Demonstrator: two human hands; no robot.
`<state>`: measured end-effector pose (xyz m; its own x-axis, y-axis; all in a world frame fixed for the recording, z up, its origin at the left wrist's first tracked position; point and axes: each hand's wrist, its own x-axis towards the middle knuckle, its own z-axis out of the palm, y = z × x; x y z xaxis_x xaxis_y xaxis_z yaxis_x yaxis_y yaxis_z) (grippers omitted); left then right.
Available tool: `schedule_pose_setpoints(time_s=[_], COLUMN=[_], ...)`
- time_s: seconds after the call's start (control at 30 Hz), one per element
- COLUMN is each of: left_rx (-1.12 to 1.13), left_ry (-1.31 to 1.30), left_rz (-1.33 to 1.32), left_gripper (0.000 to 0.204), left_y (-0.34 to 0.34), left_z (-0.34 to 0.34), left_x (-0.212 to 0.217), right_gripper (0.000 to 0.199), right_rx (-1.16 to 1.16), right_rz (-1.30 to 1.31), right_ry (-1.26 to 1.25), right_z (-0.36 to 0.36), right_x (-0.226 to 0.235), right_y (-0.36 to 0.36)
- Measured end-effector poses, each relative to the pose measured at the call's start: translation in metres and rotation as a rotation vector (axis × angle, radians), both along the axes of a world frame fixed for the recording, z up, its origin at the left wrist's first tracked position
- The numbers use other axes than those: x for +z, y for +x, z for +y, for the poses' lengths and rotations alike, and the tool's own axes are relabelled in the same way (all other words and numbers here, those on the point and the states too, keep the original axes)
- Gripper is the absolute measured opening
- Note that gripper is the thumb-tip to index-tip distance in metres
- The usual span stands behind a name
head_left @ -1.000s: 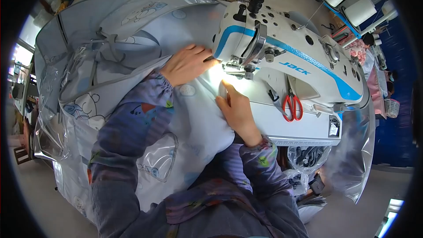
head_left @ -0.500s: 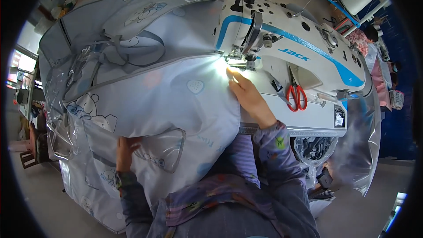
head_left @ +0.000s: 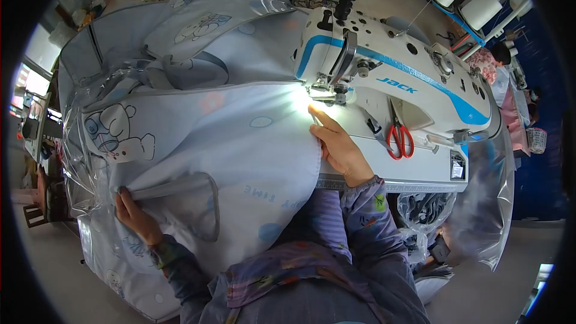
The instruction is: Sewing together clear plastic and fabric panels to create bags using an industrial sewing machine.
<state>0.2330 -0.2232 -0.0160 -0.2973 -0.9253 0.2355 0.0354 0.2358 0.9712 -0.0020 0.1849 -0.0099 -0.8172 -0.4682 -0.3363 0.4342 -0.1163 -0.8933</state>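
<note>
Left hand (head_left: 138, 221) pinches pale grey fabric (head_left: 240, 144), which lies up to the lit head of the sewing machine (head_left: 384, 63). Right hand (head_left: 339, 147) touches fabric; pinch unclear. Blue lettering (head_left: 396, 86): machine, fabric.

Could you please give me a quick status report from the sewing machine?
Left hand holding fabric at lower left. Right hand at fabric's right edge. Fabric spread up to machine's lit end. Scissors aside, apart from fabric.
</note>
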Motion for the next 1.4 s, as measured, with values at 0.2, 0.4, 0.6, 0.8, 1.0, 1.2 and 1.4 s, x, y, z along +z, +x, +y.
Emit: schedule_pose_setpoints(time_s=[0.2,0.4,0.6,0.8,1.0,1.2,1.4], left_rx=[-0.019,0.020,0.016,0.048,0.066,0.074,0.082], left_ry=[-0.294,-0.448,-0.507,-0.628,-0.726,-0.761,-0.815], left_rz=[-0.191,-0.180,-0.175,-0.251,-0.253,-0.254,-0.231], left_gripper=[0.035,0.036,0.035,0.034,0.033,0.033,0.033], left_y=[-0.024,-0.050,-0.088,-0.112,-0.137,-0.164,-0.191], left_z=[-0.011,-0.020,-0.024,-0.026,-0.033,-0.034,-0.041], left_x=[0.040,0.047,0.057,0.061,0.061,0.071,0.075], right_gripper=[0.055,0.061,0.069,0.073,0.074,0.074,0.077], right_rx=[-0.104,0.017,0.085,0.137,0.195,0.234,0.219], right_rz=[0.100,-0.030,0.069,0.157,0.281,0.319,0.259], right_ry=[0.050,0.005,0.144,0.252,0.349,0.367,0.128], right_z=[-0.014,0.000,-0.001,-0.004,-0.006,-0.006,-0.003], right_x=[0.002,0.010,0.017,0.028,0.031,0.030,0.026], right_y=[-0.002,0.018,0.020,0.024,0.035,0.058,0.088])
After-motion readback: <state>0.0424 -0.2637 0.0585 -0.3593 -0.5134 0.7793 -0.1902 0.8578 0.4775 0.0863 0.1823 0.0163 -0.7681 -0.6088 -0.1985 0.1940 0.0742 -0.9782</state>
